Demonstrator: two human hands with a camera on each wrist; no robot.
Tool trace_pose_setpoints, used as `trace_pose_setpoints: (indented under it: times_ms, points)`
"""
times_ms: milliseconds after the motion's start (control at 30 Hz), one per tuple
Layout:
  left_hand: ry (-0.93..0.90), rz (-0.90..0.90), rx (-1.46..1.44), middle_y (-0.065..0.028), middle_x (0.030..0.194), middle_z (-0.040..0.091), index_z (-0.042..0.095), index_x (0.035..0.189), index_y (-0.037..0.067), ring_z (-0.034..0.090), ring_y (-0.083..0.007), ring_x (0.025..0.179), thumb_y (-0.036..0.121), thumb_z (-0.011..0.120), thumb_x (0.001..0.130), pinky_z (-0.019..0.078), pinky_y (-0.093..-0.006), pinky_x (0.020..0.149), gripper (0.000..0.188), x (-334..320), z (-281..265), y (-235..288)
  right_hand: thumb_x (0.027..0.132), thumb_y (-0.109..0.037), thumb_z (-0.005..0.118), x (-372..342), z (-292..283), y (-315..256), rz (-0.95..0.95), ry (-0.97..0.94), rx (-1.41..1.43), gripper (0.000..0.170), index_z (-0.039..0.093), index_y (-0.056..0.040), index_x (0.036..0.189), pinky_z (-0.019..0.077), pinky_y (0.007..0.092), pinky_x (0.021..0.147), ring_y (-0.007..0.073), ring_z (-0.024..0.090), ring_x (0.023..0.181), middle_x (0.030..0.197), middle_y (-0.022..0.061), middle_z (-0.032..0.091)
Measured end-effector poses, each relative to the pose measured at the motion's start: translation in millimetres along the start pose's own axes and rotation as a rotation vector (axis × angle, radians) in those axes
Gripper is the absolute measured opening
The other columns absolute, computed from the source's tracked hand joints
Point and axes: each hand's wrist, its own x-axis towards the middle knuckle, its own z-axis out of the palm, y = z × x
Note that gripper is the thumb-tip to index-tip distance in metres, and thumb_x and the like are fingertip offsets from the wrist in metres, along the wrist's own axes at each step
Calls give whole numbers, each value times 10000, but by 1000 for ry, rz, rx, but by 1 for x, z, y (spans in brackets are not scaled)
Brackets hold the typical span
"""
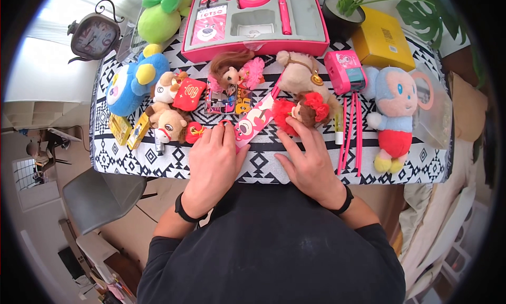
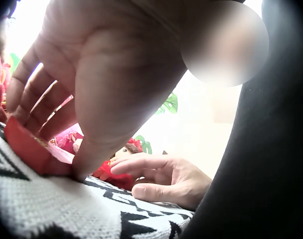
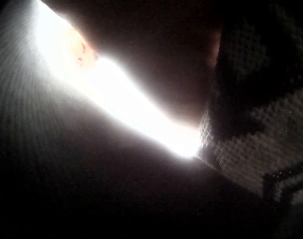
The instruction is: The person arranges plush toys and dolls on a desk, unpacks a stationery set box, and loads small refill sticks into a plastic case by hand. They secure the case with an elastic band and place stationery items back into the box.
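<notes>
My left hand [image 1: 213, 159] is palm down near the table's front edge, left of a pink bear-print strip [image 1: 253, 122]. Under its palm, the left wrist view shows a red item [image 2: 29, 149] held between the fingers and the thumb; most of it is hidden from above. The right hand [image 1: 313, 167] has its fingers spread, with fingertips at the skirt of a doll in red [image 1: 305, 113]. From the side, this right hand [image 2: 174, 181] rests low over the cloth with relaxed fingers. The right wrist view is mostly dark, with cloth at one side.
Plush toys, including a blue one [image 1: 126, 88] and a horse [image 1: 168, 126], sit at left. Behind stands an open pink box [image 1: 255, 48]. Right are pink sticks [image 1: 350, 135], a pink device [image 1: 345, 72], a blue-and-red plush [image 1: 395, 103] and a yellow box [image 1: 382, 37].
</notes>
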Motion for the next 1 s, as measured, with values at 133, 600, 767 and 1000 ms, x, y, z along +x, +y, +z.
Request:
trace_pose_setpoints:
  times_ms: [133,600,767,1000]
  points:
    - [32,16,-38,-168,1121,746,746,1385,-83,774,-346,1007,312,955,951,642,-448,836,623,-1,5,7,966,-157,921,0,0,0,-4,2,-6,572,736,37,1471,548,552,1178,465,630,1425,1627,250,598]
    - [14,-59,3,-144,1003,736,763,1314,-86,780,-318,945,398,965,943,645,-417,791,643,25,18,28,944,-107,935,1,-2,0,-29,103,28,504,766,34,1398,581,522,1077,407,707,1229,1510,231,667]
    - [102,45,-7,-120,991,725,771,1310,-28,760,-308,882,442,1002,901,606,-428,730,665,30,-32,11,917,-67,948,0,-1,3,-72,166,71,481,774,39,1353,594,511,1044,409,726,1218,1441,219,703]
    - [117,74,86,-150,1072,824,828,1257,25,814,-353,1018,300,963,961,642,-472,855,426,134,-109,-87,901,-33,951,0,2,3,-148,222,136,405,790,28,1268,612,486,951,384,755,1103,1237,167,760]
